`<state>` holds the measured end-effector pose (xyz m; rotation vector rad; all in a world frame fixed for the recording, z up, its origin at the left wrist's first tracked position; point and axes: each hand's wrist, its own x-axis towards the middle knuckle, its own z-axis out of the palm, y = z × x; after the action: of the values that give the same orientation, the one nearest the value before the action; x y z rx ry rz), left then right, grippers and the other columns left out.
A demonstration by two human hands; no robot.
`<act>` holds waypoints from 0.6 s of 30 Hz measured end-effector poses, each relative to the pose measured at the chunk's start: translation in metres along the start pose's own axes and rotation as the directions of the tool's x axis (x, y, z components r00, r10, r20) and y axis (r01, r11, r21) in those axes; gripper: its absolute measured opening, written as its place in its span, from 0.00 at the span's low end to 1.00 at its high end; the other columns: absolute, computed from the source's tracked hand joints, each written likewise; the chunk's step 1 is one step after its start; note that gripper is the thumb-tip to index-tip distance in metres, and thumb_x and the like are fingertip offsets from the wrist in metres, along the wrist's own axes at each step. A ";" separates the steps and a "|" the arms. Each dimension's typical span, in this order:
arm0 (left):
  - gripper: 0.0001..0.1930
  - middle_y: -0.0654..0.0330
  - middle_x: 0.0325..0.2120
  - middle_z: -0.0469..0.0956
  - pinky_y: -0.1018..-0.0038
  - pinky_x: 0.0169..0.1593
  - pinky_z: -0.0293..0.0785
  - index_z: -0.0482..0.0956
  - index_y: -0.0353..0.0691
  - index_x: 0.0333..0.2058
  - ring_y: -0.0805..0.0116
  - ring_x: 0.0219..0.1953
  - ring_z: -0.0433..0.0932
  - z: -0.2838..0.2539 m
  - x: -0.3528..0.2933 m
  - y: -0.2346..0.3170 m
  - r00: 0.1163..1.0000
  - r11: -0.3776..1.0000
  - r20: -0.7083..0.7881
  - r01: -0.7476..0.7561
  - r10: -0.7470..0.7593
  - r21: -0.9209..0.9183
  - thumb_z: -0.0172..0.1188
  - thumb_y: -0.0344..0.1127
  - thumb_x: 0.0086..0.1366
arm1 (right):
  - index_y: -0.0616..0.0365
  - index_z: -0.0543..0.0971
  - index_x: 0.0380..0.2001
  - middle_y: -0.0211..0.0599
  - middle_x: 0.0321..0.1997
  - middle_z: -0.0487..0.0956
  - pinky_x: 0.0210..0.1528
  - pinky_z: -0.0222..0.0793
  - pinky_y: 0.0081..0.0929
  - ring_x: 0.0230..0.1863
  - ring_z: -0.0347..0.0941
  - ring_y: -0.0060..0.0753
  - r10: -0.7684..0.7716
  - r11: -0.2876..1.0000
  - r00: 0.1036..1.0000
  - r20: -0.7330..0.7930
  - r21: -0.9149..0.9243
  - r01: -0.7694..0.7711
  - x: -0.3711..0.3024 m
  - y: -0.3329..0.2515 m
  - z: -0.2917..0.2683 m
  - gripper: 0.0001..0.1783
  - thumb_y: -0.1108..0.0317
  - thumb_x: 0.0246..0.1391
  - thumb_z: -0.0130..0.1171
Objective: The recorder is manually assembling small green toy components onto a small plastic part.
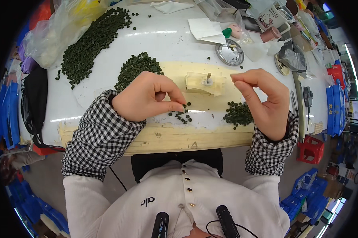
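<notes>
My left hand [149,97] is closed in a pinch above the front of the table. A small dark green piece [185,106] shows at its thumb and index tips. Several loose dark green pieces [183,117] lie just below it. Over on the right, my right hand [268,99] also forms a pinch; whatever its fingertips hold, if anything, is too small to make out. Between the hands stands a tape-wrapped block [198,82] with a short upright peg [208,76]. A small pile of dark green round pieces [238,114] sits beside my right hand.
Larger dark green heaps lie behind my left hand [139,67] and at the far left [89,45]. Clear plastic bags [54,37] bunch at the far left. A round metal dish [229,52], white paper [206,30] and a mug [272,18] stand at the back right.
</notes>
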<state>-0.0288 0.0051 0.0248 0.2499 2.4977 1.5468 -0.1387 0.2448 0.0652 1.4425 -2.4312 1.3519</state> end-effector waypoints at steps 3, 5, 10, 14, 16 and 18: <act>0.07 0.63 0.19 0.76 0.80 0.22 0.60 0.82 0.36 0.30 0.76 0.17 0.63 0.009 0.000 -0.016 0.994 0.991 0.035 -0.109 0.107 0.077 0.69 0.28 0.51 | 0.63 0.80 0.30 0.39 0.25 0.78 0.31 0.68 0.26 0.26 0.73 0.34 0.105 0.983 0.973 0.207 -0.171 -0.070 -0.020 0.007 -0.011 0.04 0.77 0.48 0.61; 0.06 0.61 0.19 0.76 0.79 0.23 0.63 0.81 0.35 0.28 0.75 0.18 0.67 0.011 0.000 -0.015 0.992 0.989 0.056 -0.119 0.115 0.089 0.69 0.29 0.51 | 0.61 0.80 0.27 0.37 0.26 0.77 0.32 0.69 0.30 0.29 0.72 0.38 0.122 0.964 0.975 0.186 -0.255 -0.072 -0.034 0.015 -0.005 0.03 0.75 0.45 0.63; 0.06 0.64 0.19 0.75 0.80 0.24 0.63 0.79 0.34 0.27 0.77 0.19 0.67 0.007 -0.001 -0.010 0.994 0.995 0.091 -0.066 0.060 0.074 0.67 0.29 0.54 | 0.60 0.79 0.25 0.33 0.25 0.74 0.33 0.68 0.30 0.30 0.69 0.37 0.054 0.894 0.987 0.151 -0.448 0.019 -0.048 0.030 0.010 0.04 0.74 0.42 0.64; 0.06 0.72 0.21 0.70 0.86 0.26 0.62 0.76 0.38 0.32 0.84 0.22 0.65 -0.004 0.001 -0.005 0.965 0.867 -0.102 0.167 -0.241 -0.469 0.57 0.34 0.65 | 0.59 0.79 0.25 0.33 0.24 0.72 0.33 0.67 0.30 0.29 0.68 0.37 -0.039 0.859 0.993 0.115 -0.504 0.092 -0.052 0.034 0.020 0.05 0.75 0.41 0.64; 0.09 0.61 0.36 0.71 0.84 0.38 0.67 0.69 0.35 0.44 0.78 0.33 0.70 -0.010 0.001 -0.019 0.953 0.521 -0.232 -0.101 -0.192 -0.847 0.51 0.29 0.66 | 0.60 0.79 0.25 0.32 0.25 0.72 0.33 0.67 0.29 0.29 0.68 0.36 -0.057 0.840 0.991 0.121 -0.530 0.113 -0.052 0.031 0.023 0.05 0.75 0.40 0.64; 0.13 0.53 0.44 0.68 0.80 0.50 0.68 0.64 0.31 0.50 0.71 0.43 0.71 -0.007 0.003 -0.022 0.865 0.422 -0.401 -0.256 -0.302 -0.870 0.47 0.24 0.66 | 0.60 0.79 0.25 0.32 0.25 0.72 0.33 0.67 0.29 0.29 0.68 0.36 -0.064 0.840 0.992 0.111 -0.530 0.113 -0.052 0.030 0.026 0.06 0.76 0.40 0.64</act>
<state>-0.0342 -0.0104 0.0076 -0.4396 1.4061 2.9747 -0.1204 0.2706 0.0081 1.4485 -2.4657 0.5163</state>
